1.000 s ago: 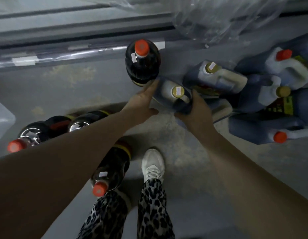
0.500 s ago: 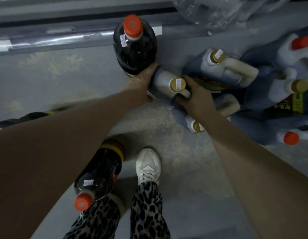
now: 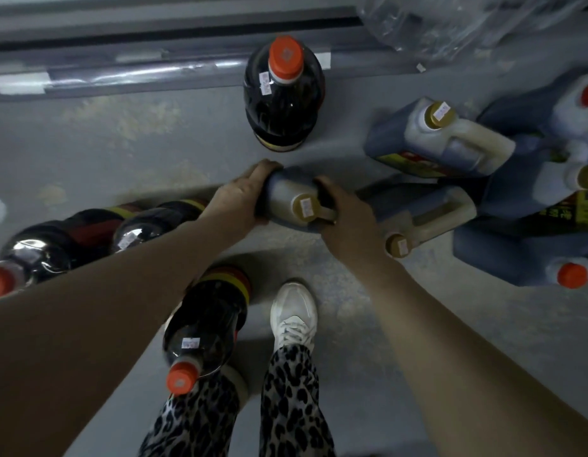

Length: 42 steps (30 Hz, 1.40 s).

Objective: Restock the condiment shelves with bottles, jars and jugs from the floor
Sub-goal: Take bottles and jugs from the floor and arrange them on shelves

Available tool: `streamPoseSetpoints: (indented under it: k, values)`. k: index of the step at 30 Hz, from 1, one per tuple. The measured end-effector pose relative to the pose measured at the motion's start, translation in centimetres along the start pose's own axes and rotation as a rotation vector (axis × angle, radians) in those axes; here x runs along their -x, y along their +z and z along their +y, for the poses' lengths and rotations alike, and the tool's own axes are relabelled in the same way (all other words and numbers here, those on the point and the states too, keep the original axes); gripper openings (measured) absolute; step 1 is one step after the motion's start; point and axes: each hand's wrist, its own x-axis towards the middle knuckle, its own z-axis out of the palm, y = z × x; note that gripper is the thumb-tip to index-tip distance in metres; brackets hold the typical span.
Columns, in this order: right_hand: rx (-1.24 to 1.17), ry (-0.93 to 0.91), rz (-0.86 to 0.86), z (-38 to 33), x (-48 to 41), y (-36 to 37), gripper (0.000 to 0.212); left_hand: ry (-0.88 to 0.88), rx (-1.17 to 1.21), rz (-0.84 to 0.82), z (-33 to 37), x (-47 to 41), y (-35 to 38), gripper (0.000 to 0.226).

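While both hands grip the gold-capped jug [image 3: 284, 188] at the centre of the frame, the job is to bring it up cleanly from the floor [image 3: 121, 143]. The left hand [image 3: 243, 199] curls round the jug's body on its left side; the right hand [image 3: 350, 225] wraps the handle side just beside the cap. Whether its base is clear of the floor cannot be told. It looks full and heavy, so the lift is best done two-handed, cap upward, with the left hand moved under the base for support. An upright dark bottle [image 3: 284, 103] stands close above it in the frame, and more jugs [image 3: 441, 140] lie crowded to the right, so it should rise straight up before swinging toward the shelf edge [image 3: 121, 70] along the top.
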Motion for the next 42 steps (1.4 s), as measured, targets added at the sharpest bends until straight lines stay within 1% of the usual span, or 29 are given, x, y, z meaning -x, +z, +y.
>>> streamPoseSetpoints:
  k: [3,6,7,9,11,13,17,19,22,26,28,32,34,36,39,42]
  values:
    - [-0.033,-0.033,-0.009,-1.0,0.9,2.2,0.067,-0.048,-0.022,0.005,-1.6,1.4,-0.5,0.083]
    - [-0.185,-0.021,0.052,-0.3,1.6,3.3,0.064,-0.063,-0.040,-0.005,-2.2,1.4,-0.6,0.085]
    - [-0.264,0.016,0.050,0.2,1.7,3.4,0.068,-0.068,-0.040,-0.016,-2.2,1.2,-0.5,0.087]
    - [-0.387,0.072,-0.012,1.2,1.8,3.7,0.085,-0.080,-0.048,-0.045,-2.5,0.7,-0.5,0.092]
    - [-0.367,0.083,-0.029,1.9,1.5,4.6,0.094,-0.092,-0.047,-0.060,-2.9,0.2,-0.4,0.094]
    - [-0.313,0.083,0.011,2.3,0.8,5.8,0.097,-0.102,-0.047,-0.043,-3.2,0.0,-0.1,0.091]
    - [-0.324,0.083,0.142,2.8,0.0,7.5,0.094,-0.080,-0.036,-0.040,-3.6,-0.1,0.2,0.086]
    - [-0.349,0.062,0.166,2.9,0.1,7.8,0.091,-0.071,-0.028,-0.059,-3.6,-0.2,-0.1,0.085]
    - [-0.380,0.062,0.140,3.1,0.4,7.5,0.090,-0.066,-0.016,-0.102,-3.4,-0.4,-0.9,0.086]
    - [-0.450,0.080,0.082,3.3,2.0,6.1,0.093,0.000,0.043,-0.175,-2.5,-0.2,-2.0,0.090]
    - [-0.550,0.102,0.074,3.2,3.4,5.2,0.091,0.006,0.056,-0.224,-1.5,0.1,-2.9,0.092]
    - [-0.783,0.170,-0.041,2.4,7.0,2.7,0.086,0.036,0.031,-0.366,0.9,1.7,-4.8,0.095]
    - [-0.866,0.190,-0.057,1.6,8.6,1.0,0.074,0.019,0.110,-0.419,1.9,3.4,-5.8,0.100]
    - [-0.901,0.195,-0.087,0.3,10.1,-1.1,0.062,-0.014,0.247,-0.425,2.8,5.7,-6.9,0.098]
    - [-0.911,0.209,-0.130,-1.9,11.7,-4.2,0.057,-0.097,0.501,-0.381,4.0,9.5,-8.5,0.090]
    - [-0.901,0.199,-0.122,-4.3,13.8,-6.8,0.054,-0.147,0.729,-0.346,5.7,13.2,-10.5,0.082]
